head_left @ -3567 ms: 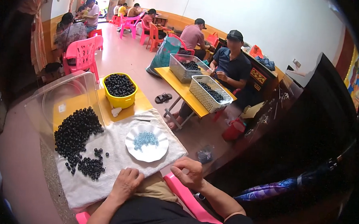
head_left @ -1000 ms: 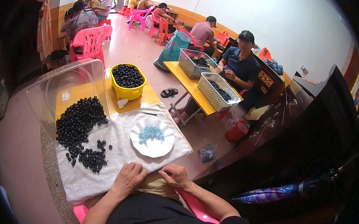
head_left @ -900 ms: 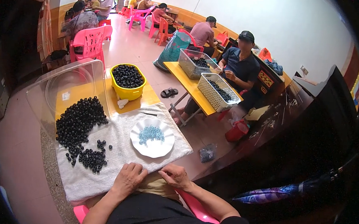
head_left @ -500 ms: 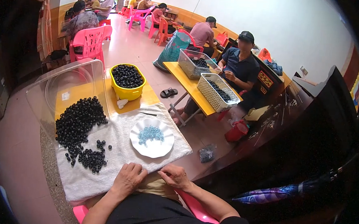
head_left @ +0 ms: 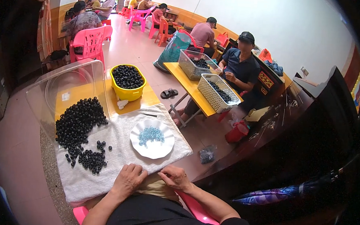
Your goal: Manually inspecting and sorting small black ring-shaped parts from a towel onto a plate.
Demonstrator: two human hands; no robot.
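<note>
My left hand [head_left: 129, 179] rests at the near edge of a white towel [head_left: 120, 160], its fingers curled under. Just to its right, my right hand [head_left: 175, 178] is held at the towel's edge above my lap, thumb and fingers drawn together. What either hand holds, if anything, is hidden or too small to see. In front of both hands stands a white scalloped plate [head_left: 153, 152] with small pale-blue beads [head_left: 151, 135] on it. Round black beads with holes [head_left: 79, 121] lie heaped on the left, spilling from a clear plastic bin [head_left: 98, 77] onto the towel.
A yellow tub [head_left: 128, 94] of black beads sits behind the plate, and tweezers [head_left: 149, 113] lie on the towel. Across from me, a person [head_left: 241, 62] sits at a folding table [head_left: 181, 76] with two bead-filled bins. A folded umbrella [head_left: 273, 195] is at my right.
</note>
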